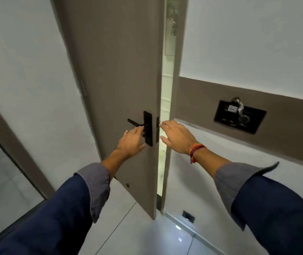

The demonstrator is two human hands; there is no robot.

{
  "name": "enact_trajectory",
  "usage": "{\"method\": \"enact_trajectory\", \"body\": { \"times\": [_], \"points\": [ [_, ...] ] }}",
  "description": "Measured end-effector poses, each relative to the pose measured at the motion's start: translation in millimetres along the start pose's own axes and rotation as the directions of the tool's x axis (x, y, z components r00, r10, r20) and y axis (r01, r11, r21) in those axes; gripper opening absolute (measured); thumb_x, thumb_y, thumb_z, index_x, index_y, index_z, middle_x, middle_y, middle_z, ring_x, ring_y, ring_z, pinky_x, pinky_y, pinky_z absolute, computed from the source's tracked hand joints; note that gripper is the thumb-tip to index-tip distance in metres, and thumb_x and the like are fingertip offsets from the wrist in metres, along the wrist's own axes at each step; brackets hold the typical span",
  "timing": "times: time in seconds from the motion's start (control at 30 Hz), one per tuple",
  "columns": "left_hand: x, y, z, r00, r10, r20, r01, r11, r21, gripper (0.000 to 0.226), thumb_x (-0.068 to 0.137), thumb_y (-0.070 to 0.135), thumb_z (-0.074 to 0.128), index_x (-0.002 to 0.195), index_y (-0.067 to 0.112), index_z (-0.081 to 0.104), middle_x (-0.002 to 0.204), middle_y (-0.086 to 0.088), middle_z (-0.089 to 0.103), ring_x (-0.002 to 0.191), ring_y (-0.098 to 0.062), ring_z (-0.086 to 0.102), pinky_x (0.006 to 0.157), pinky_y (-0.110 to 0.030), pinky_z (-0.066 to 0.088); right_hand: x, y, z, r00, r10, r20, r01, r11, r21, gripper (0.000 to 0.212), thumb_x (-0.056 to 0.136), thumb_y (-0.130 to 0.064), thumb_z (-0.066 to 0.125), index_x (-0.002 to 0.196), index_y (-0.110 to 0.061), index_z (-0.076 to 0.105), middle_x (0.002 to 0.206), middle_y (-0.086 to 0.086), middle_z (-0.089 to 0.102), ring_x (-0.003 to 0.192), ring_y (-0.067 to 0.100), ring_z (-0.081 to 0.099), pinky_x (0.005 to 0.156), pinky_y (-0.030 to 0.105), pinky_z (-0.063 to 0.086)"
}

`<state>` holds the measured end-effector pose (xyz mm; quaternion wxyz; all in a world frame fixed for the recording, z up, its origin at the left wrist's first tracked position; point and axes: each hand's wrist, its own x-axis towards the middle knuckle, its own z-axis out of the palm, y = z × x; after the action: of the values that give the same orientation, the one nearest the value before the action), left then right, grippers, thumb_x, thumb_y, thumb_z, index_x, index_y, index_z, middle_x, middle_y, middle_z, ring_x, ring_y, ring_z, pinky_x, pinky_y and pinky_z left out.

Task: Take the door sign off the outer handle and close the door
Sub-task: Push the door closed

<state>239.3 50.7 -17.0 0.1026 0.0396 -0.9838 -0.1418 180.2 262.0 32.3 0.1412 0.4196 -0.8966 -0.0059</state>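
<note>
Now my left hand (131, 139) reaches, fingers loosely spread and empty, to the black lever handle (137, 122) on the taupe wooden door (117, 70). My right hand (176, 136), open and empty, hovers just right of the door's edge, beside the narrow gap.

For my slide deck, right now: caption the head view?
Both open hands, left hand and right hand, reach the taupe door's black lever handle.

Taupe door (117, 70), black handle (135, 122), blue sleeves (69, 199), red wristband (195, 149)
</note>
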Motion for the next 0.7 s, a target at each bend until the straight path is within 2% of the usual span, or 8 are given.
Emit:
{"method": "enact_trajectory", "body": {
  "times": [0.1,0.2,0.33,0.47,0.57,0.7],
  "points": [
    [23,-42,-8,0.996,0.043,0.078,-0.051,0.993,0.106,0.080,0.096,0.034,0.061,0.160,0.013,0.018,0.167,-0.007,0.024,0.154,-0.024,0.023,0.125,-0.052,0.016,51,-15,-12,0.998,-0.017,-0.065,0.012,0.997,-0.075,0.054,0.105,-0.037,0.051,0.147,-0.004,0.052,0.153,0.017,0.053,0.140,0.034,0.052,0.115,0.046,0.047],
    [55,-64,-12,0.985,0.095,0.142,-0.121,0.976,0.183,0.082,0.100,0.042,0.053,0.162,0.014,0.008,0.170,-0.005,0.009,0.157,-0.022,0.011,0.126,-0.052,0.012,94,-12,-22,0.985,-0.036,-0.166,0.002,0.980,-0.200,0.061,0.105,-0.034,0.052,0.153,0.001,0.045,0.161,0.022,0.045,0.151,0.037,0.042,0.127,0.047,0.034],
    [93,-80,-7,0.964,0.194,0.181,-0.240,0.926,0.291,0.075,0.105,0.047,0.038,0.161,0.010,0.005,0.170,-0.007,0.007,0.157,-0.022,0.009,0.126,-0.050,0.013,139,-5,-35,0.975,-0.071,-0.211,-0.020,0.915,-0.402,0.068,0.107,-0.037,0.044,0.161,0.003,0.030,0.170,0.024,0.026,0.160,0.038,0.024,0.132,0.050,0.022],
    [118,-98,14,0.913,0.362,0.188,-0.408,0.806,0.428,0.071,0.108,0.045,0.025,0.160,0.004,-0.001,0.170,-0.012,0.002,0.157,-0.023,0.002,0.127,-0.045,0.008,172,5,-38,0.976,-0.067,-0.206,-0.050,0.856,-0.515,0.075,0.109,-0.043,0.042,0.164,0.003,0.019,0.173,0.024,0.014,0.163,0.038,0.014,0.134,0.050,0.017],
    [133,-117,33,0.887,0.434,0.160,-0.461,0.799,0.386,0.073,0.108,0.044,0.027,0.159,0.005,-0.006,0.170,-0.011,-0.004,0.157,-0.022,-0.002,0.128,-0.042,0.009,194,18,-38,0.978,-0.058,-0.203,-0.072,0.812,-0.580,0.085,0.106,-0.047,0.050,0.165,0.003,0.013,0.174,0.022,0.009,0.163,0.036,0.010,0.134,0.047,0.011],
    [159,-124,54,0.868,0.485,0.107,-0.493,0.814,0.306,0.069,0.108,0.041,0.027,0.160,0.009,-0.006,0.170,-0.006,-0.004,0.157,-0.018,-0.002,0.128,-0.040,0.007,208,35,-32,0.976,-0.013,-0.215,-0.140,0.724,-0.676,0.106,0.095,-0.058,0.063,0.167,-0.002,0.009,0.176,0.015,0.005,0.164,0.031,0.008,0.134,0.045,0.009]
  ]
}}
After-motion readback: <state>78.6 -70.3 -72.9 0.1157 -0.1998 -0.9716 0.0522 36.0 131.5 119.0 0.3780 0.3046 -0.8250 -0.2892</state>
